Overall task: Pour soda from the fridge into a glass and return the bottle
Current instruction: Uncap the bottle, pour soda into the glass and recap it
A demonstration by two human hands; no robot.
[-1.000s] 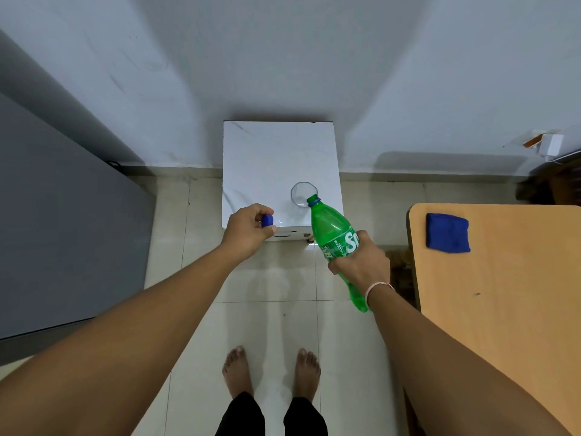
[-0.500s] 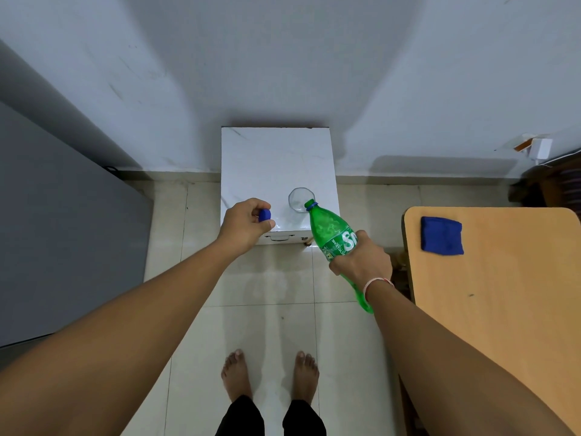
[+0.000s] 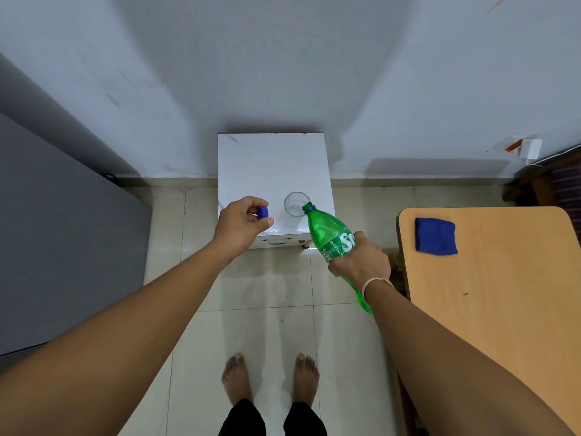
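A person is standing barefoot on a pale tiled floor, looking down at a small white cabinet set against a grey wall. A clear glass is standing near the front right corner of the cabinet's top. The right hand is gripping a green soda bottle around its label, fingers wrapped round it, and is tilting the bottle forward and to the left so that its open mouth, ringed in blue, is touching or just over the glass's near rim (which of the two cannot be told). Whether liquid is flowing is not clear. The left hand is hovering over the front left corner of the cabinet top, pinching the blue bottle cap between thumb and fingers. The two hands are apart, with the glass between them. To the right, a wooden table is carrying a folded blue cloth near its far left corner. A grey panel is filling the left side.
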